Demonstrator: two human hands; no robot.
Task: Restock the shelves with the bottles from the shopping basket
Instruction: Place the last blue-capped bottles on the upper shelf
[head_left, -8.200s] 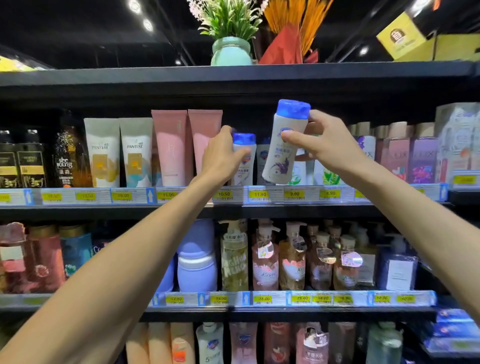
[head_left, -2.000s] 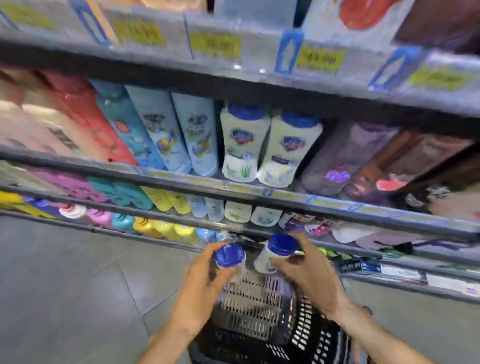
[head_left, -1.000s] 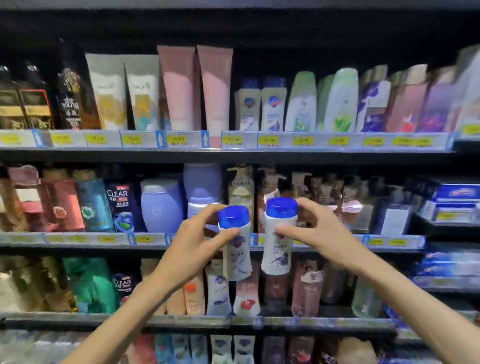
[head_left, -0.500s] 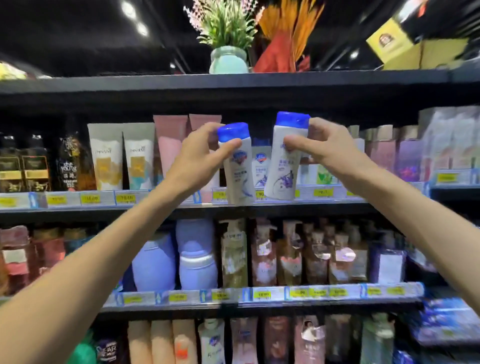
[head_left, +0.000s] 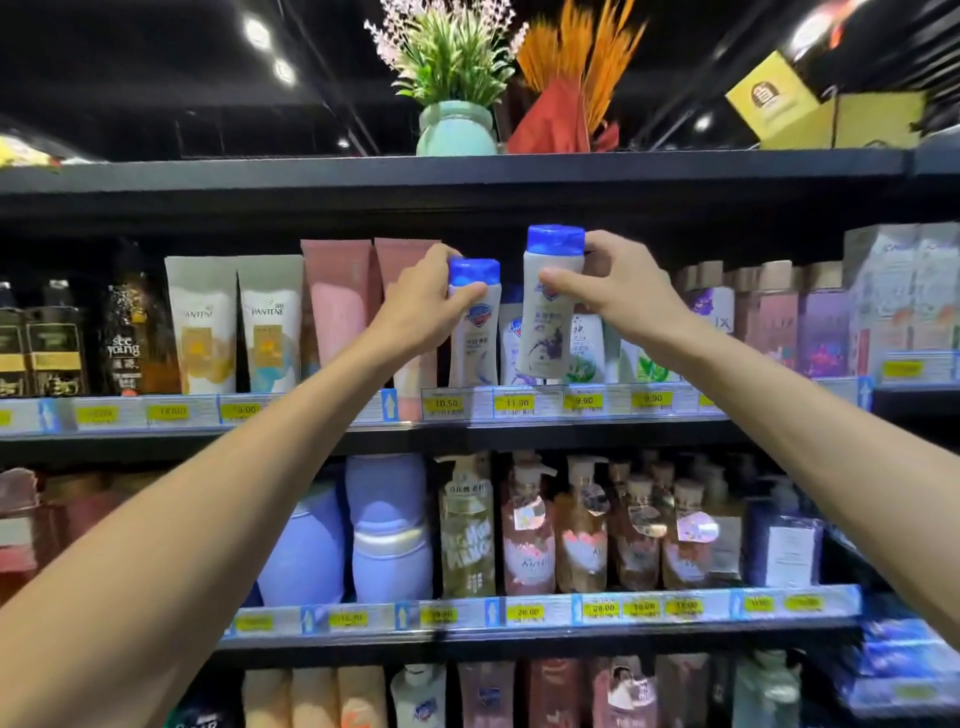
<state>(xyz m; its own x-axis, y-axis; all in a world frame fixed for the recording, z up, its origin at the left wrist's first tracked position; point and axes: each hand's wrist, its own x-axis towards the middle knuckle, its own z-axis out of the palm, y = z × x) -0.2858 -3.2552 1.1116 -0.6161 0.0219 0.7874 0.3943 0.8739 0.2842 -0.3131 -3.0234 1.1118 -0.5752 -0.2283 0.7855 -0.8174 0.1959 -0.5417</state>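
Observation:
My left hand (head_left: 421, 306) grips a white bottle with a blue cap (head_left: 474, 332), its base down at the front edge of the upper product shelf (head_left: 519, 423). My right hand (head_left: 618, 291) holds a second white bottle with a blue cap (head_left: 546, 312), tilted and lifted a little above the shelf, right beside the first one. Behind both stand similar white bottles (head_left: 587, 343) in the row. The shopping basket is out of view.
Pink tubes (head_left: 337, 312) and Pantene tubes (head_left: 234, 327) stand left of my hands; purple boxes (head_left: 821, 322) to the right. Pump bottles (head_left: 530, 525) and lilac containers (head_left: 387, 525) fill the shelf below. A potted plant (head_left: 454, 124) sits on the top board.
Both bottles came up from the basket to the upper shelf. In the last half second my left hand lowered its bottle toward the shelf edge; the right bottle stayed raised.

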